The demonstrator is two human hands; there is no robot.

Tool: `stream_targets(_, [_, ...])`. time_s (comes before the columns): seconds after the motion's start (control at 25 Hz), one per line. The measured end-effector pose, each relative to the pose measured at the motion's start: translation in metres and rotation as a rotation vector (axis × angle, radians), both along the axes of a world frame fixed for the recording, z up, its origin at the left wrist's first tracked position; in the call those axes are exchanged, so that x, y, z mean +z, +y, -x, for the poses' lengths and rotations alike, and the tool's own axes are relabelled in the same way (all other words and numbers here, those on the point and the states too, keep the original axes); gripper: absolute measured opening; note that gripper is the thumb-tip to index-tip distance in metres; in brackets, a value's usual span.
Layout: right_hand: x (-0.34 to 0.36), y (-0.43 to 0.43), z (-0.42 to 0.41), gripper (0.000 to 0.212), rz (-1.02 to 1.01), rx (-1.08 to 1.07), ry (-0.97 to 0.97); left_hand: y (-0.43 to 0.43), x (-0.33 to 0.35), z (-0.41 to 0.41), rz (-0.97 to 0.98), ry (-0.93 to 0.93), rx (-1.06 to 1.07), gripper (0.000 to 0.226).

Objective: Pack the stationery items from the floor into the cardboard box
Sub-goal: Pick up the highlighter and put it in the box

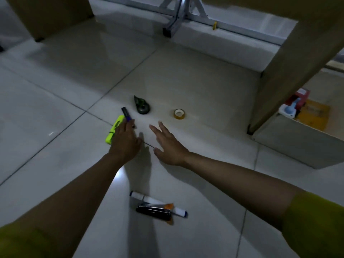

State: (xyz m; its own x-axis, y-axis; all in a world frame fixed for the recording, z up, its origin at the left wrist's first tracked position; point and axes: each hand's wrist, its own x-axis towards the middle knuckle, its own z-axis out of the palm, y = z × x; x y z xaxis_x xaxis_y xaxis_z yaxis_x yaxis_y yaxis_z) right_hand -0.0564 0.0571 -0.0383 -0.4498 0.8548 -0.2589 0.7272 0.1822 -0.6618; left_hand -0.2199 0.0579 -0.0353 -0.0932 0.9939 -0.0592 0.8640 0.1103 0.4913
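On the tiled floor my left hand (pixel 124 140) closes its fingers around a dark pen with a purple band (pixel 126 114), beside a bundle of neon-yellow highlighters (pixel 114 130). My right hand (pixel 167 144) hovers next to it, fingers spread, holding nothing. Beyond the hands lie a dark green correction-tape dispenser (pixel 141 105) and a small yellow tape roll (pixel 179 113). Close to me lie a black stapler (pixel 154 211) and a white marker (pixel 158 203) with a small orange item. The cardboard box (pixel 290 144) stands at the right with several items inside.
A tall cardboard flap (pixel 297 62) of the box rises at the right. A metal ladder base (pixel 175 21) stands at the far middle, and another cardboard box (pixel 50 15) at the far left. A thin dark stick (pixel 149 145) lies between my hands.
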Motion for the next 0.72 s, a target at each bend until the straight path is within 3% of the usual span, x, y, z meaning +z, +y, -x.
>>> stream_targets(0.2, [-0.004, 0.027, 0.041, 0.076, 0.023, 0.069, 0.023, 0.01, -0.007, 0.035, 0.111, -0.054, 0.203, 0.071])
stream_targets(0.44, [-0.011, 0.048, 0.062, 0.072, -0.01, 0.123, -0.038, 0.011, -0.018, 0.045, 0.063, 0.038, 0.202, 0.048])
stream_targets(0.72, [-0.009, 0.054, 0.065, 0.06, -0.048, 0.028, 0.09, 0.023, -0.022, 0.047, 0.2, -0.1, 0.375, 0.054])
